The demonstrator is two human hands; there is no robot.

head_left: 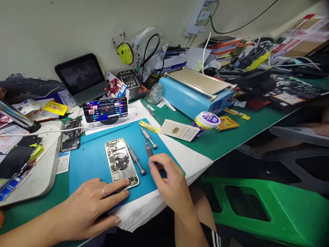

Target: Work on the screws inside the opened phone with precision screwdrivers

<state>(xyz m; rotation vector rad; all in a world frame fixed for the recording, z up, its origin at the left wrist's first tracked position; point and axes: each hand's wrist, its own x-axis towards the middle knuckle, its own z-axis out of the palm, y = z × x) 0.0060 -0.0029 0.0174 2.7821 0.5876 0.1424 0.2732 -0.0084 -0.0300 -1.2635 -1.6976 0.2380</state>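
An opened phone lies face up on the blue mat, its boards and inner metal plate exposed. My left hand rests flat by its lower end, fingers stretched out, with a fingertip touching the lower right part. In a thumb-and-finger pinch, my right hand grips the end of a grey screwdriver, whose tip points away from me. Another screwdriver lies along the phone's right edge. A third silver screwdriver lies just beyond the held one.
A lit smartphone stands behind the mat. Farther right are a blue heating-plate machine, a white tub and a small white card box. Another opened phone lies left. A green plastic stool stands beside the table.
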